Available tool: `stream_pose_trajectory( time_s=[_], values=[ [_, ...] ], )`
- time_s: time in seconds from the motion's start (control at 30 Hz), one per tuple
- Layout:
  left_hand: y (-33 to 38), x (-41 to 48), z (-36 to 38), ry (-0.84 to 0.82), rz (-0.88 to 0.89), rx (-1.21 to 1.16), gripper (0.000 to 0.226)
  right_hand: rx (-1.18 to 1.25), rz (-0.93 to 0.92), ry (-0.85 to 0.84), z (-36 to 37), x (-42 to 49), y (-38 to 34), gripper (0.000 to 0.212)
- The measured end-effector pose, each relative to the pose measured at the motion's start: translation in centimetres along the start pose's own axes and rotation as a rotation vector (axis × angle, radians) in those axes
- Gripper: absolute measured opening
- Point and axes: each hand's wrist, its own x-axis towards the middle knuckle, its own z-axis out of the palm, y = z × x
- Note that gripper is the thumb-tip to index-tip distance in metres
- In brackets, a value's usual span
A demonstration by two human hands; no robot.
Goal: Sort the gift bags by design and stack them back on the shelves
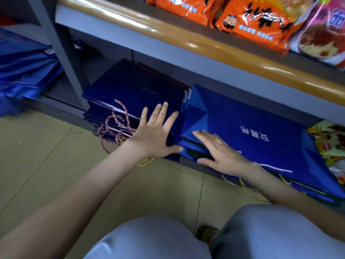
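Observation:
Two stacks of flat blue gift bags lie side by side on the bottom shelf. The left stack [134, 86] is dark navy, with multicoloured rope handles [119, 124] spilling over its front edge. The right stack [252, 126] is brighter blue, and white characters are printed on its top bag. My left hand [155, 133] lies flat with fingers spread on the front right part of the navy stack. Fingers straight, my right hand [222, 154] presses on the front left corner of the brighter stack. Neither hand grips anything.
A grey shelf board with an orange front rail [186, 40] hangs low over the bags and carries orange snack packets [257, 19]. A grey upright post [61, 51] separates another pile of blue bags [24, 68] at left. Colourful packets [330, 144] sit at far right. My knees [186, 238] are over the tiled floor.

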Motion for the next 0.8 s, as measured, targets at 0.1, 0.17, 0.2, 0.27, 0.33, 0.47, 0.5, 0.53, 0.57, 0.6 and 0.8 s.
stream_pose_trajectory(
  time_s=[0.1, 0.17, 0.2, 0.27, 0.33, 0.47, 0.5, 0.53, 0.57, 0.6, 0.8],
  values=[
    [2.3, 1.4, -0.1, 0.13, 0.128, -0.007, 0.079, 0.107, 0.186, 0.131, -1.0, -2.6, 2.6, 0.074],
    [3.8, 2.7, 0.3, 0.127, 0.231, 0.032, 0.071, 0.08, 0.264, 0.104, -1.3, -4.3, 4.6, 0.076],
    [4.7, 3.3, 0.4, 0.131, 0.292, 0.06, 0.07, 0.054, 0.296, 0.074, -1.2, -5.1, 5.4, 0.076],
    [6.4, 4.3, 0.7, 0.139, 0.394, 0.127, 0.071, 0.041, 0.382, 0.026, -1.2, -6.5, 6.7, 0.072],
    [8.1, 5.4, 1.2, 0.116, 0.456, 0.209, 0.07, 0.02, 0.451, 0.03, -1.2, -7.5, 7.4, 0.065],
    [9.7, 7.4, 2.6, 0.127, 0.503, 0.277, 0.049, -0.075, 0.444, 0.123, -0.9, -9.2, 7.6, 0.052],
    [9.8, 7.7, 2.8, 0.128, 0.508, 0.296, 0.044, -0.099, 0.426, 0.166, -0.8, -9.5, 7.5, 0.048],
    [9.8, 7.9, 3.0, 0.114, 0.502, 0.313, 0.044, -0.108, 0.412, 0.216, -0.8, -9.8, 7.5, 0.046],
    [9.6, 8.1, 3.2, 0.128, 0.5, 0.321, 0.049, -0.095, 0.409, 0.267, -0.8, -10.1, 7.5, 0.044],
    [9.5, 8.2, 3.2, 0.181, 0.502, 0.329, 0.051, -0.062, 0.417, 0.307, -1.0, -10.3, 7.4, 0.043],
    [8.8, 7.5, -0.6, 0.44, 0.521, 0.311, 0.044, -0.013, 0.335, 0.534, -1.9, -11.4, 8.2, 0.048]
  ],
)
